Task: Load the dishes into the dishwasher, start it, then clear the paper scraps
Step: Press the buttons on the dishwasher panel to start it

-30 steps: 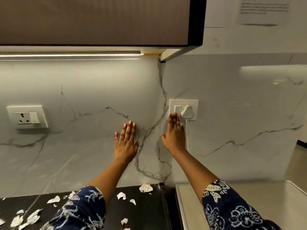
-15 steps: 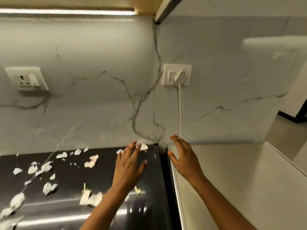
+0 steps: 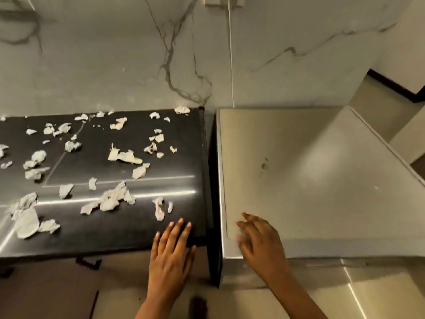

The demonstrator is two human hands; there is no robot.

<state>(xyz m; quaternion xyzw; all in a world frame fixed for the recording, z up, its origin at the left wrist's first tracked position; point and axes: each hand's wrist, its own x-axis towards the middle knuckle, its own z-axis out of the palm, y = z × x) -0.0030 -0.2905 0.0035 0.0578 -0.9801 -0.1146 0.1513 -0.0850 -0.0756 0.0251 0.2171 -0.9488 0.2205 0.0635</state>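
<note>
Several torn white paper scraps [image 3: 119, 155] lie scattered over the black glossy counter [image 3: 142, 229] on the left. To its right stands the steel-topped dishwasher [image 3: 310, 180], its door hidden below the view. My left hand [image 3: 171, 256] hovers flat over the counter's front right corner, fingers apart, holding nothing. My right hand [image 3: 259, 240] is spread over the front left corner of the dishwasher's top, empty too.
A white cable [image 3: 231, 61] runs down the marble wall [image 3: 115, 54] from a socket [image 3: 224, 1] at the top edge to behind the dishwasher. A dark gap [image 3: 211, 180] separates counter and dishwasher. Floor shows at the far right.
My right hand left the wall switch and both hands dropped from the wall to the front edges of the counter and dishwasher. My view tilted down from the wall to the worktops.
</note>
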